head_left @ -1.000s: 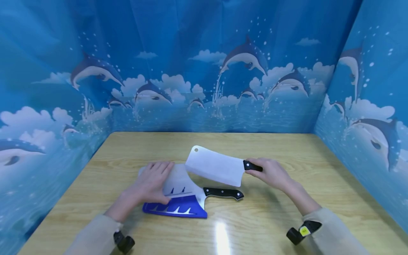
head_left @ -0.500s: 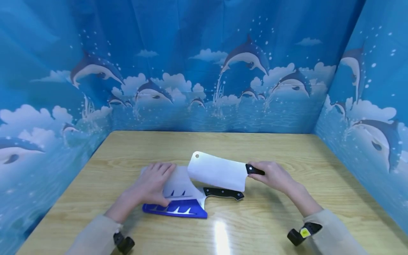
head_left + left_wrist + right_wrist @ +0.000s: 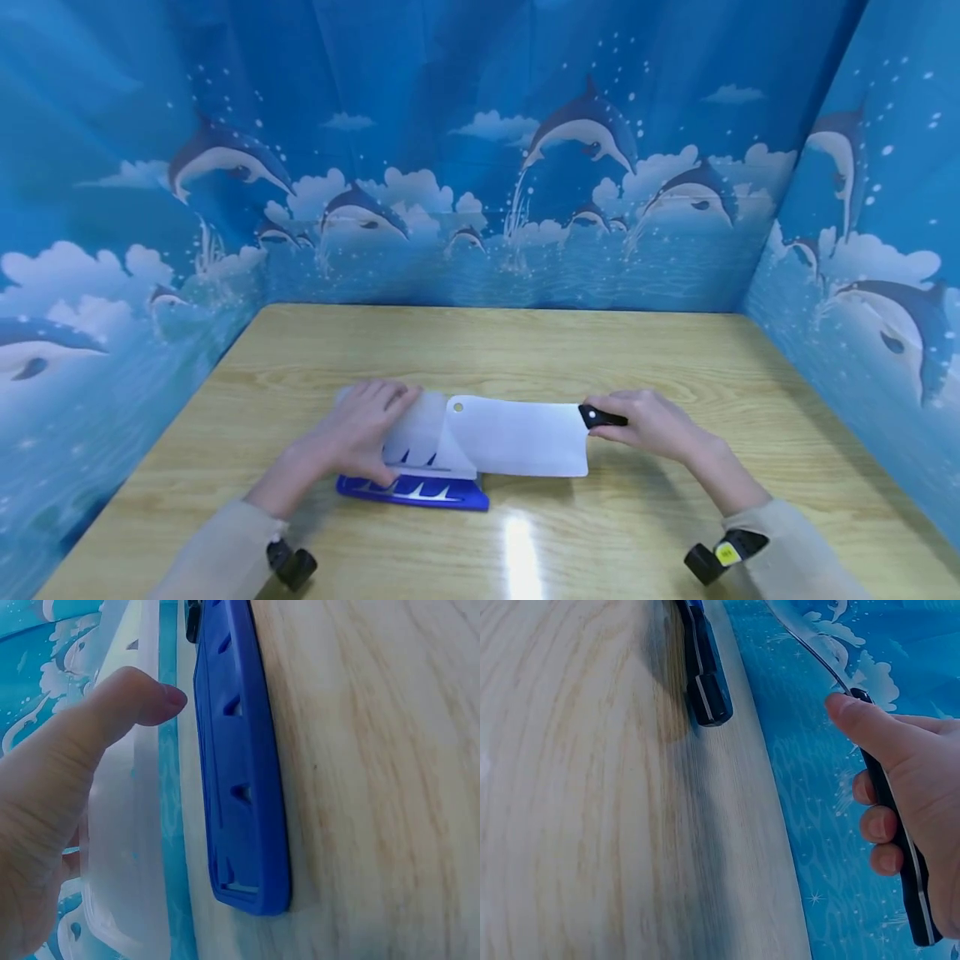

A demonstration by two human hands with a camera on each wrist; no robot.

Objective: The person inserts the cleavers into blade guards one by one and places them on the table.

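Observation:
My left hand (image 3: 367,433) grips a translucent white blade cover (image 3: 422,417), raised above the table, with the thumb on its near side. In the left wrist view the white cover (image 3: 124,855) stands apart from the blue one. My right hand (image 3: 645,425) grips the black handle (image 3: 904,855) of a cleaver (image 3: 532,437), its wide blade held level, pointing left. The blade's holed end overlaps the white cover's right edge in the head view; I cannot tell whether it is inside. Below lies a blue blade cover (image 3: 420,493) on a second knife, whose black handle (image 3: 709,697) shows in the right wrist view.
A light wooden table (image 3: 600,350) carries the blue-covered knife, left of a bright light reflection. Blue curtains (image 3: 450,125) printed with dolphins stand along the back and both sides. Each wrist wears a small black camera (image 3: 291,568).
The cleaver has come down toward me and turned level, its end now overlapping the white cover. It now hides the second knife's handle in the head view. The left hand has barely moved.

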